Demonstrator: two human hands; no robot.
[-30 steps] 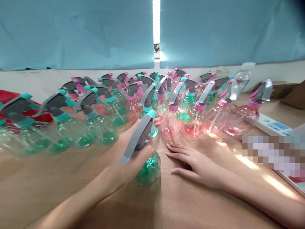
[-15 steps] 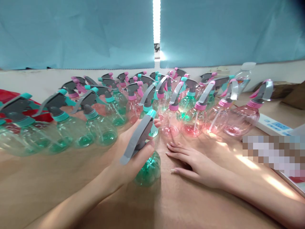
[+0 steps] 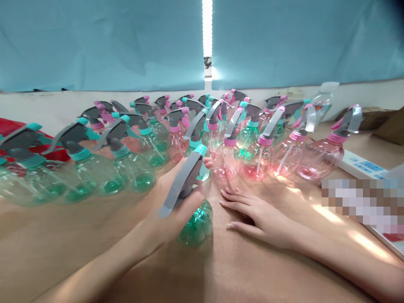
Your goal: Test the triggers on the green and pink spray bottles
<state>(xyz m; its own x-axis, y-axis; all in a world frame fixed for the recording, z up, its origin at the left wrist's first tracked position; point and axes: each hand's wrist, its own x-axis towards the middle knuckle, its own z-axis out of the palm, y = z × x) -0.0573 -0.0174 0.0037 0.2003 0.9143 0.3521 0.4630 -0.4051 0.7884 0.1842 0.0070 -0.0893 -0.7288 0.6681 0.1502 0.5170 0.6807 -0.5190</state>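
Note:
My left hand (image 3: 176, 206) is wrapped round the neck of a green spray bottle (image 3: 198, 225) with a grey trigger head and a turquoise nozzle. That bottle stands upright on the brown tabletop (image 3: 233, 269); its neck is largely covered by my fingers. To its right, my right hand (image 3: 255, 212) rests on the table with fingers stretched out, holding nothing. Just beyond that hand are pink spray bottles (image 3: 227, 164). Green spray bottles (image 3: 139, 174) stand in a row to the left of my left hand.
Several more pink and green spray bottles crowd the back. A clear plastic bottle (image 3: 322, 103) stands at the back right, near a white device with blue buttons (image 3: 362, 164). Red material (image 3: 15, 126) lies at the left. Behind hangs a blue cloth (image 3: 101, 46) with a bright light strip (image 3: 207, 29).

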